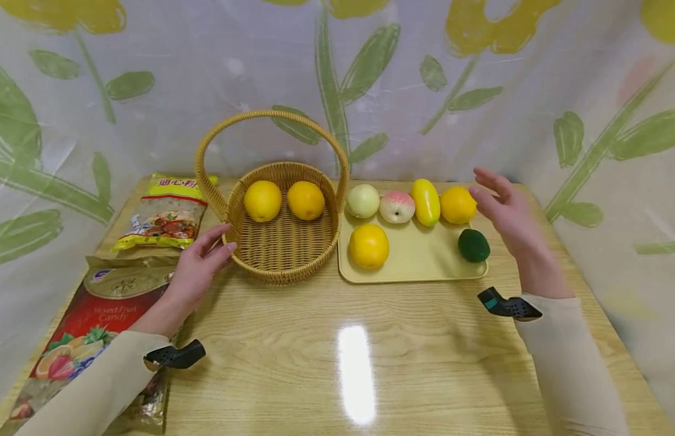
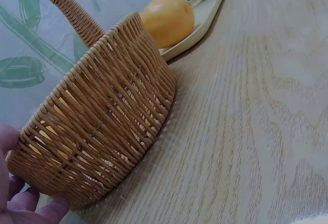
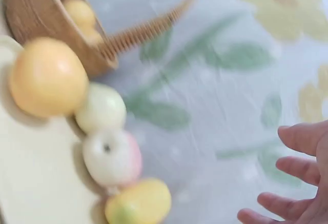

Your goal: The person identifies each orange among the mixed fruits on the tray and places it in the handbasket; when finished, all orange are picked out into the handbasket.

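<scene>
We had the wicker basket (image 1: pixel 283 233) sitting mid-desk, and everything else is easiest to place off that. Our left hand (image 1: pixel 198 266) was resting against the basket's left wall, fingers loosely straight and touching the weave, not gripping anything. From the look of it that was just to keep the basket from sliding. In the left wrist view you could see the fingertips (image 2: pixel 31 208) right at the base of the weave. Two yellow-orange fruits (image 1: pixel 263 200) (image 1: pixel 306 200) already lay inside, toward the back wall.

Just right of the basket, touching or nearly so, was the pale yellow tray (image 1: pixel 419 266). On it were an orange (image 1: pixel 368 246) at the front nearest the basket, a green avocado-like fruit (image 1: pixel 473 244) at the far front corner, and along the back a pale round fruit (image 1: pixel 362 200), a peach (image 1: pixel 397 206), a yellow mango (image 1: pixel 426 201) and another orange (image 1: pixel 457 204).

Our right hand (image 1: pixel 506 209) hovered over the tray's far end, fingers spread apart and holding nothing, nearest that back orange. The right wrist view was blurry, but the fingers (image 3: pixel 292 203) showed open there too.

Left of the basket lay a snack bag (image 1: pixel 163 215) and, nearer us, a mixed fruit candy bag (image 1: pixel 97 315), both flat on the desk (image 1: pixel 370 375).
</scene>
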A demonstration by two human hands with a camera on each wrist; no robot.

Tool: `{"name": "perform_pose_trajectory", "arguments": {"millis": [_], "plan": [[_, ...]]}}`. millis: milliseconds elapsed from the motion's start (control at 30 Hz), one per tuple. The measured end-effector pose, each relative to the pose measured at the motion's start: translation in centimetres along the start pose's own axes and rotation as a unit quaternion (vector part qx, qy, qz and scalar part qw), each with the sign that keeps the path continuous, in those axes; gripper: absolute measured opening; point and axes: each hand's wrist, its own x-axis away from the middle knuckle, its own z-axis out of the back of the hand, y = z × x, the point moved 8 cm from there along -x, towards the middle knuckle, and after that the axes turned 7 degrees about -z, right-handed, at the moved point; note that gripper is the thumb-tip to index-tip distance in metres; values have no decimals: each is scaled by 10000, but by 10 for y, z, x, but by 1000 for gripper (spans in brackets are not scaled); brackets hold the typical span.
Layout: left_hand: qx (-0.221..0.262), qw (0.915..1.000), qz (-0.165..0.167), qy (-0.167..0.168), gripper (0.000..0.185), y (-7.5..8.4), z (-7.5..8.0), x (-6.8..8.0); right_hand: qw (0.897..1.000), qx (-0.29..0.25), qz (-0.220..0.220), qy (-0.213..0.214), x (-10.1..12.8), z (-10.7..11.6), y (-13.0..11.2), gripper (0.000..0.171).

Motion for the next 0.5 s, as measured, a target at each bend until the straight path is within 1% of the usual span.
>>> {"name": "perform_pose_trajectory", "arguments": {"millis": [133, 233, 400, 467, 500], "plan": [[17, 10000, 21, 46, 67, 0, 1, 1, 9984, 220, -477, 192, -25, 17, 21, 69], [75, 9999, 23, 65, 67, 0, 1, 0, 9959, 426, -787, 134, -42, 21, 38, 73], [77, 10000, 26, 42, 67, -1, 0, 0, 9911, 328, -1158, -571, -64, 12, 66, 76], [63, 10000, 20, 36, 67, -1, -1, 0, 9880, 78, -1280, -855, -70, 6, 74, 77], [66, 10000, 9, 32, 67, -1, -1, 0, 9869, 11, -1326, -922, -72, 4, 76, 78]]}}
